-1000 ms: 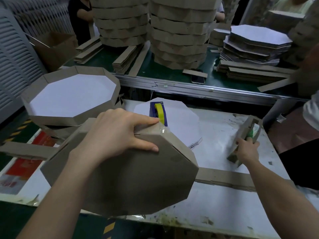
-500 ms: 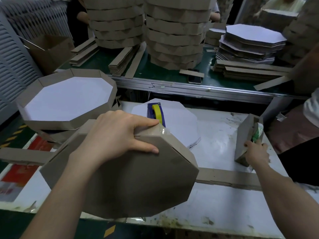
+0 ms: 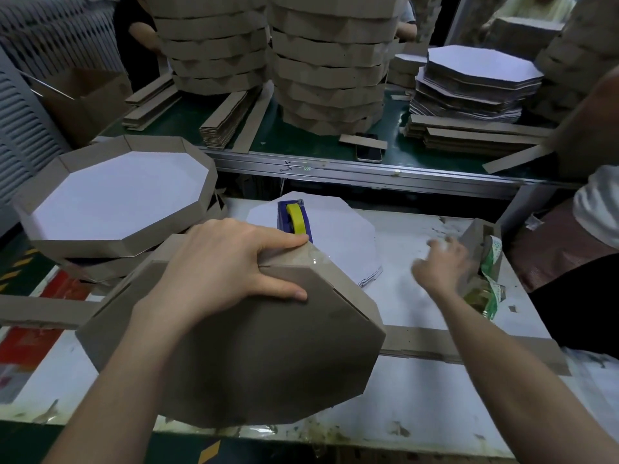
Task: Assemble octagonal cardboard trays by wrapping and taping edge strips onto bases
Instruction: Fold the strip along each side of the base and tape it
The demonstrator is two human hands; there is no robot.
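Lying on the scuffed white bench [image 3: 418, 413], right under the blue tape dispenser [image 3: 294, 219]: stack of white octagonal bases [image 3: 345, 236]. Lying nearer than the dispenser, to its right: flat cardboard strip [image 3: 469, 346].

- The upturned tray [image 3: 251, 356] stands tilted at the near edge of the table [image 3: 418, 413], with the left hand [image 3: 221, 266] gripping its upper rim.
- Just behind it, a tape dispenser [image 3: 294, 219] sits on a stack of bases [image 3: 338, 236].
- To the left, a finished tray [image 3: 117, 195] lies on top of others (open side up).
- A strip [image 3: 418, 343] lies across the table, passing behind the held tray.
- To the right, the blurred right hand [image 3: 442, 266] seems just beside a cardboard piece [image 3: 479, 239] near the table's right edge.
- Behind the table, a bench [image 3: 335, 169] carries tray stacks [image 3: 328, 78], with loose strips [image 3: 231, 118] to their left and more bases [image 3: 475, 82] to their right.
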